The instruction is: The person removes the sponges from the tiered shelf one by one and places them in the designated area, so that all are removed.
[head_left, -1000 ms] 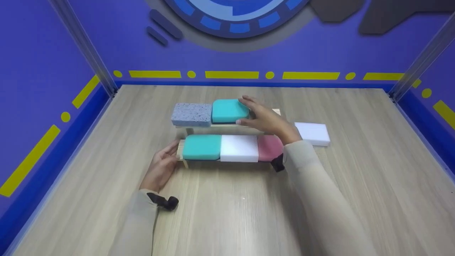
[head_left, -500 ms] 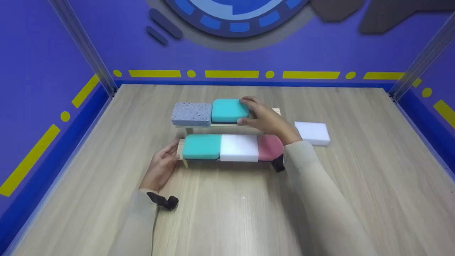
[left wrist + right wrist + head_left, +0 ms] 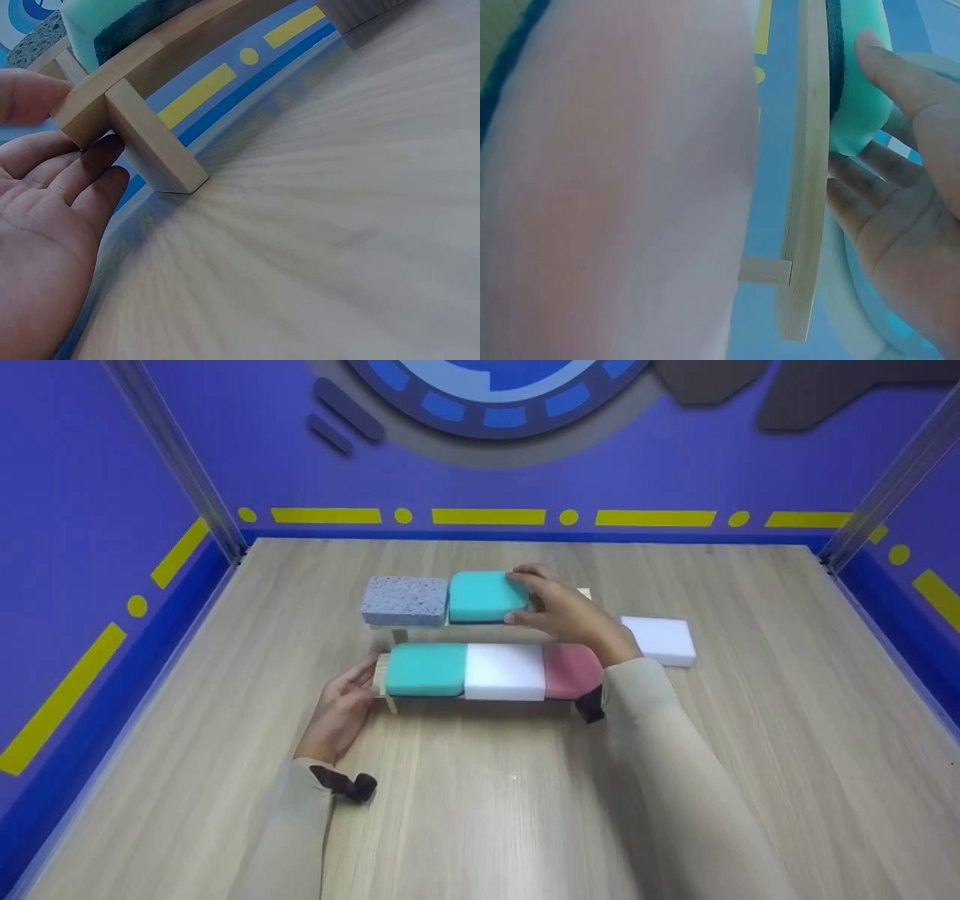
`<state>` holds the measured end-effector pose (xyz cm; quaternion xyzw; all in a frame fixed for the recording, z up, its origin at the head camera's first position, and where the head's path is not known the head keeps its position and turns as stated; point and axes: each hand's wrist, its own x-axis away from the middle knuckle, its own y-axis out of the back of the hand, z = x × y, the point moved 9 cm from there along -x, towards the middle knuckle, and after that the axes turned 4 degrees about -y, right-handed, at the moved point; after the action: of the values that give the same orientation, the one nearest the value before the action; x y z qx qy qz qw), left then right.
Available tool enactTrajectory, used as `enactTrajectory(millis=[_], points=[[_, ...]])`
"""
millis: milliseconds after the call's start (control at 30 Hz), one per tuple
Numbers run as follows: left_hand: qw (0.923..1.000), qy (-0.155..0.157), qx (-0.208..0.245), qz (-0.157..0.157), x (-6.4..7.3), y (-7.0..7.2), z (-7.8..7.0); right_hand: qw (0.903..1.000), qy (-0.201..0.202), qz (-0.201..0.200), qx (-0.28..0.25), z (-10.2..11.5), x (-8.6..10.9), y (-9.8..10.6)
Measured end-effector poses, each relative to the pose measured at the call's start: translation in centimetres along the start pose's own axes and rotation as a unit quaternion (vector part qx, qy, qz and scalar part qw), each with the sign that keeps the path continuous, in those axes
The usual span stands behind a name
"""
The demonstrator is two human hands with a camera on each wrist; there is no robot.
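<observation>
My left hand [image 3: 341, 712] grips the left end of the low front wooden shelf [image 3: 97, 97], thumb above the board and fingers beneath it. On that shelf lie a green sponge [image 3: 426, 670], a white sponge [image 3: 505, 672] and a pink sponge [image 3: 571, 670], side by side. My right hand [image 3: 562, 604] holds the right end of a turquoise scouring sponge [image 3: 487, 595] between thumb and fingers. This sponge has a dark scrubbing underside and sits on the rear wooden shelf [image 3: 808, 180]. To its left rests a speckled grey-blue sponge [image 3: 405, 600].
Another white sponge [image 3: 658, 641] lies on the wood-grain table [image 3: 465, 817], right of the shelves. Blue panels [image 3: 300, 484] with yellow marks enclose the table at the back and sides. My right forearm [image 3: 675, 757] passes beside the front shelf's right end.
The turquoise sponge has shifted slightly right and towards me with my right hand, widening the narrow gap beside the speckled sponge. My left hand stays in place.
</observation>
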<state>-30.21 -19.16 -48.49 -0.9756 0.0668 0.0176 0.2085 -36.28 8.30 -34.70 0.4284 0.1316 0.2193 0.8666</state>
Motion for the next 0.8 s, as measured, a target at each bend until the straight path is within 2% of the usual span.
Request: enactTrajectory(millis=[267, 800], points=[[1.0, 0.003, 0.001, -0.001, -0.02, 0.04, 0.09, 0.9999, -0.015, 0.002, 0.006, -0.32, 0.11, -0.11], [1.0, -0.004, -0.001, 0.003, 0.05, -0.16, -0.11, 0.9999, -0.001, -0.006, 0.01, 0.07, 0.51, 0.38]])
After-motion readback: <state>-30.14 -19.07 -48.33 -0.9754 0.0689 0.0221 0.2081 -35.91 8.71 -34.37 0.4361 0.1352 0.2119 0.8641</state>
